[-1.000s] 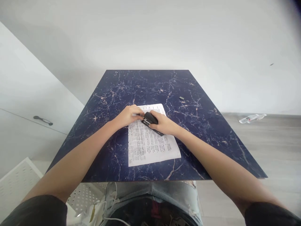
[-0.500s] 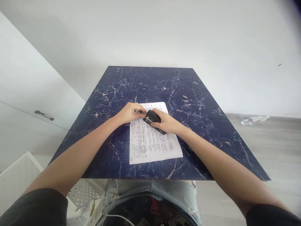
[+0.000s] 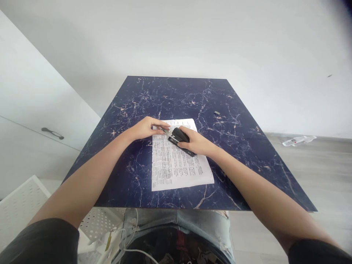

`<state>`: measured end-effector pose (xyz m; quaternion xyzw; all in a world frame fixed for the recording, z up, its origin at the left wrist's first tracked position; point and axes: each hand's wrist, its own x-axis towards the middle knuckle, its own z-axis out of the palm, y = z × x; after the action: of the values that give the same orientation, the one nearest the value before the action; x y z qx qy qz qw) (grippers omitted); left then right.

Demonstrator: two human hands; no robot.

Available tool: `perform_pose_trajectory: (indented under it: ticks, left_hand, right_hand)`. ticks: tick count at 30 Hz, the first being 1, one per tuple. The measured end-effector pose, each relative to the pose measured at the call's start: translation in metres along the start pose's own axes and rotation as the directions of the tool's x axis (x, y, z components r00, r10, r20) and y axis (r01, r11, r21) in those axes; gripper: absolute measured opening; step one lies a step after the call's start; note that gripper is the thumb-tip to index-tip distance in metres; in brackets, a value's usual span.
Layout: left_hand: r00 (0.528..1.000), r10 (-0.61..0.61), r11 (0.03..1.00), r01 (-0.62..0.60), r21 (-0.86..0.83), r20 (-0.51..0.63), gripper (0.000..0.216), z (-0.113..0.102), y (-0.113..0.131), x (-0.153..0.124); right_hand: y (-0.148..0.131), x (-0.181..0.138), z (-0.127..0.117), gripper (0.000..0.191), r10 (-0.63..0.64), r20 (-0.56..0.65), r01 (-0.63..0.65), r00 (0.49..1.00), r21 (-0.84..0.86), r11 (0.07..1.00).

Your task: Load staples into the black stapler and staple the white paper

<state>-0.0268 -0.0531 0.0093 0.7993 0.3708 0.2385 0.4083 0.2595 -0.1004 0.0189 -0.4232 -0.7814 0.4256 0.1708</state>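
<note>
A black stapler (image 3: 180,136) lies slantwise over a printed sheet of paper (image 3: 187,172). My right hand (image 3: 198,142) is wrapped round its body from the right, thumb on the near side. From the stapler's front end a slim metal slide (image 3: 166,131) sticks out toward the upper left. My left hand (image 3: 150,127) pinches the outer end of that slide between thumb and fingers; the fingertips partly cover it. Beneath both hands the sheet lies flat, its upper part partly hidden.
A small dark greyish piece (image 3: 217,113) rests on the blue marble-patterned table (image 3: 165,95), beyond my right hand. Clear plastic packaging (image 3: 298,140) lies on the floor to the right. At the left stand a cabinet with a dark handle (image 3: 52,133) and a white perforated basket (image 3: 24,205).
My left hand has moved a little left, away from the stapler, and more of the metal slide shows between the hands. My right hand has stayed on the stapler.
</note>
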Motion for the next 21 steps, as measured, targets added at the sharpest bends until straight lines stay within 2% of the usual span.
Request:
perform_pose_trajectory:
  ticks: [4, 9, 12, 15, 21]
  left_hand:
    - [0.997, -0.028, 0.992, 0.036, -0.118, 0.071, 0.032, -0.013, -0.006, -0.005]
    - [0.997, 0.045, 0.987, -0.035, -0.159, 0.065, 0.033, 0.005, -0.009, 0.002]
    - [0.992, 0.123, 0.990, -0.123, -0.070, 0.000, 0.034, 0.024, -0.005, 0.010]
    - [0.986, 0.164, 0.986, -0.164, 0.027, -0.020, 0.032, 0.036, 0.000, 0.017]
    - [0.971, 0.237, 0.948, -0.229, 0.223, -0.009, 0.022, 0.042, 0.001, 0.024]
  right_hand:
    - [0.002, -0.001, -0.005, 0.020, -0.091, 0.038, 0.092, 0.995, -0.030, 0.995]
    - [0.006, 0.000, -0.010, 0.021, -0.204, 0.074, 0.208, 0.976, -0.052, 0.977]
    - [0.008, 0.000, -0.010, 0.029, -0.253, 0.064, 0.253, 0.965, 0.002, 0.967]
    - [0.009, -0.001, -0.009, 0.030, -0.238, 0.036, 0.239, 0.971, -0.001, 0.971]
    - [0.007, 0.000, -0.007, 0.028, -0.272, 0.028, 0.273, 0.962, -0.007, 0.962]
